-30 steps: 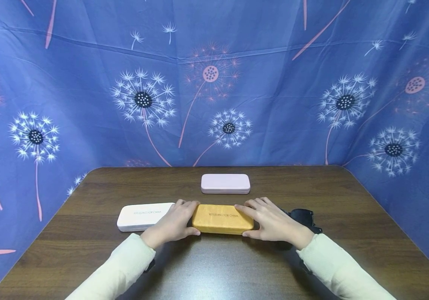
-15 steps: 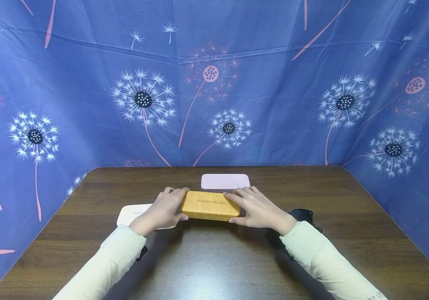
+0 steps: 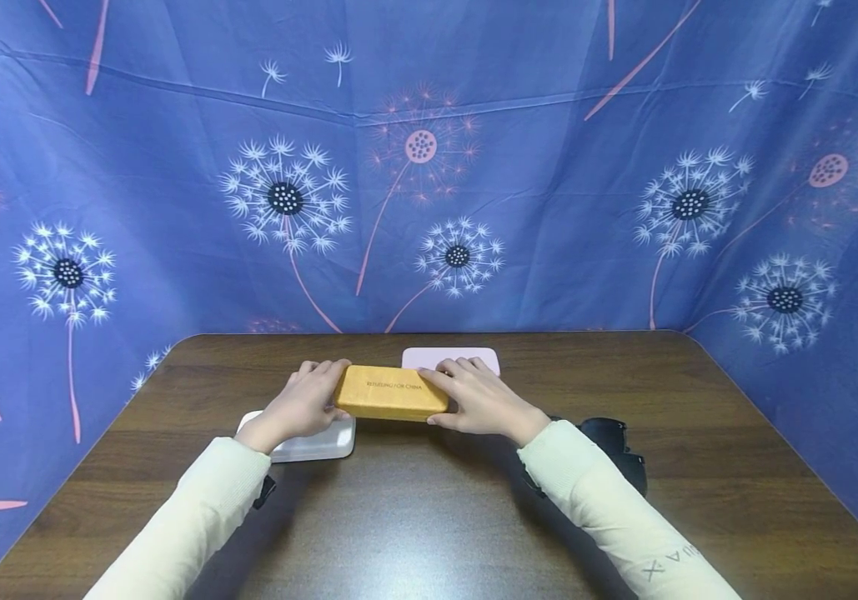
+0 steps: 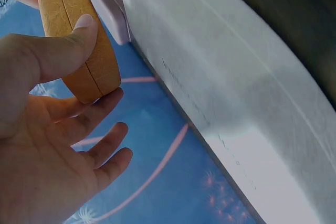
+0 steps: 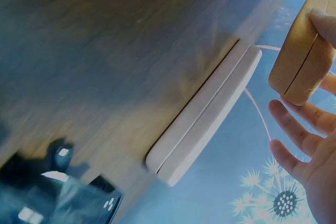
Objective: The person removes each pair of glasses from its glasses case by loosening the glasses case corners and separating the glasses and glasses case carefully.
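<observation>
Both hands hold a yellow glasses case (image 3: 393, 393) with printed lettering on its lid, raised above the table. My left hand (image 3: 299, 407) pinches its left end; in the left wrist view the thumb presses the side of the yellow case (image 4: 55, 3) across its seam, other fingers spread. At the other end my right hand (image 3: 484, 402) grips the case between thumb and fingers. Below the left hand lies a white glasses case (image 3: 323, 443), partly covered by that hand. A pale pink glasses case (image 3: 439, 354) sits farther back, partly hidden behind the yellow case and right hand.
A black glossy object (image 3: 609, 437) lies on the brown wooden table (image 3: 429, 508) to the right, partly behind the right sleeve (image 3: 594, 492). Behind the table's far edge hangs a blue curtain (image 3: 549, 183) with dandelion prints.
The two hands have lifted the yellow glasses case and carried it left and away from the person. It now overlaps the pink case in the head view. The white and pink cases stay put.
</observation>
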{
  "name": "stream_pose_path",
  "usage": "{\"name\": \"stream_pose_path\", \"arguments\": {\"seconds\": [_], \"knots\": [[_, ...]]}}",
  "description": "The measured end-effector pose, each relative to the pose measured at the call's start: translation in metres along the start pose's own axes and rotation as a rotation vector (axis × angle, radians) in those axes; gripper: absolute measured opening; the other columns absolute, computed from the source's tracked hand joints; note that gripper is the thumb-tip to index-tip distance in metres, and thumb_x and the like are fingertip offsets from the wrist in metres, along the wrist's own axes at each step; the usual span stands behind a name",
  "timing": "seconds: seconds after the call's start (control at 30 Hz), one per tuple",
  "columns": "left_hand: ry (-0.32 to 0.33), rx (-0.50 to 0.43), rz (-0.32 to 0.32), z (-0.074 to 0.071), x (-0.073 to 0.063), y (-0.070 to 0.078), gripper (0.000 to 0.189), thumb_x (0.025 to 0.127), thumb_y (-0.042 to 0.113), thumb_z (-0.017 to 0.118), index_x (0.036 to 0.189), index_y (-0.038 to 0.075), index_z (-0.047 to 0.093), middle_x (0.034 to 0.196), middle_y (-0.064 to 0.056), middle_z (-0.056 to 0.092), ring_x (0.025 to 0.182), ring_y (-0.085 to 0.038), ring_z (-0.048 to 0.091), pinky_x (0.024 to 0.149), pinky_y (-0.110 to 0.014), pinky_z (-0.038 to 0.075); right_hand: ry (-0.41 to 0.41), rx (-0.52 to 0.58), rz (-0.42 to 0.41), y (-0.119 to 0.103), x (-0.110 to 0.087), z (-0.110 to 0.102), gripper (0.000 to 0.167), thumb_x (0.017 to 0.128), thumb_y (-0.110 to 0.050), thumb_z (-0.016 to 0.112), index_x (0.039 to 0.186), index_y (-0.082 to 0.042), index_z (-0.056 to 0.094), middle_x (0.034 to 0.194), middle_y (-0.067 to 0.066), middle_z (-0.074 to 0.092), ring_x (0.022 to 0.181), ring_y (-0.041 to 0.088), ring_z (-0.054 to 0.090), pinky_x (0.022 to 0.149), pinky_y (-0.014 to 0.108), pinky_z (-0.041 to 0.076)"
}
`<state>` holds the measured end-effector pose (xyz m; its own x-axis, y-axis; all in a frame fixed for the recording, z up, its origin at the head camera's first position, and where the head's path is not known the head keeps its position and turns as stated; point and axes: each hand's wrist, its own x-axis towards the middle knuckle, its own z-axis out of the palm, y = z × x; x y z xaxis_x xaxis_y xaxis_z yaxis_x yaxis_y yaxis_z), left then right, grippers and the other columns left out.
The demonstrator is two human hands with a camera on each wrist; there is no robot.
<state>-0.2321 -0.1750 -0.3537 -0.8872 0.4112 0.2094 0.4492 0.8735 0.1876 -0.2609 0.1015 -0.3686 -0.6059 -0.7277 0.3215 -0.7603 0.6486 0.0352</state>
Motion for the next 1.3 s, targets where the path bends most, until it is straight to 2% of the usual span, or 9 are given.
{"name": "stream_pose_path", "arguments": {"seconds": [0.2,0.5,0.67,0.93,1.3], "knots": [[-0.004,0.002,-0.027,-0.004,0.001,-0.013,0.07,0.068,0.019,0.079,0.127,0.0,0.045,0.117,-0.018,0.057,0.097,-0.037,0.048,0.077,-0.047,0.041,-0.022,-0.004,0.016,-0.003,0.015,0.006,0.068,0.077,-0.047,0.065,0.134,-0.016,0.045,0.114,0.009,0.058,0.102,0.025,0.055,0.09,0.042,0.041],[-0.007,0.009,-0.075,-0.011,0.003,-0.031,0.071,0.068,0.017,0.078,0.128,-0.001,0.043,0.118,-0.02,0.057,0.098,-0.039,0.048,0.079,-0.05,0.04,-0.032,-0.028,0.044,-0.012,0.038,0.015,0.068,0.079,-0.045,0.064,0.136,-0.016,0.042,0.121,0.009,0.055,0.107,0.028,0.052,0.092,0.043,0.04],[-0.027,0.002,-0.109,-0.014,0.004,-0.04,0.069,0.07,0.015,0.077,0.128,-0.001,0.043,0.119,-0.022,0.055,0.099,-0.041,0.047,0.08,-0.053,0.039,-0.068,-0.036,0.067,-0.017,0.05,0.018,0.068,0.081,-0.046,0.062,0.138,-0.017,0.039,0.124,0.011,0.053,0.109,0.029,0.051,0.091,0.045,0.04],[-0.046,-0.003,-0.17,-0.011,0.003,-0.053,0.07,0.07,0.012,0.076,0.129,-0.002,0.042,0.125,-0.024,0.052,0.104,-0.046,0.045,0.08,-0.054,0.037,-0.107,-0.078,0.099,-0.027,0.067,0.025,0.067,0.082,-0.047,0.061,0.139,-0.02,0.038,0.126,0.01,0.053,0.109,0.029,0.051,0.091,0.043,0.04],[-0.142,-0.001,-0.257,-0.007,0.005,-0.061,0.073,0.072,0.013,0.075,0.133,-0.004,0.038,0.13,-0.026,0.048,0.104,-0.045,0.043,0.085,-0.056,0.036,-0.16,-0.131,0.133,-0.039,0.08,0.04,0.065,0.083,-0.046,0.059,0.138,-0.02,0.039,0.122,0.008,0.055,0.109,0.028,0.051,0.091,0.042,0.039]]}}
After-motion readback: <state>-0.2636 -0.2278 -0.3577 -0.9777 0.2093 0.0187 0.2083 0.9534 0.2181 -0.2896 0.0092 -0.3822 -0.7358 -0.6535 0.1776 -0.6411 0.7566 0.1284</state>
